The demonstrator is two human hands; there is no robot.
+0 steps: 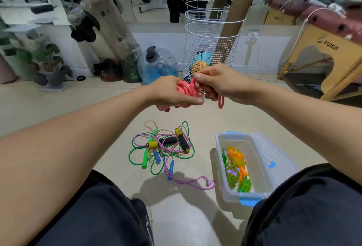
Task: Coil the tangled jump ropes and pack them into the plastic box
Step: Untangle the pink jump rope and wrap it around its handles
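"FURUI" is printed on the wooden bench [331, 50] at right. The left hand [170, 93] grips a glossy pink jump rope [186, 90] wound into a tight coil, and the right hand [219, 83] pinches a strand of it just beside the coil; 1 loop hangs below that hand. On the floor [58, 108] beneath lies a tangle of ropes [162, 148] with foam and plastic handles. Beside it, the clear plastic box [244, 167] holds coiled green and orange ropes.
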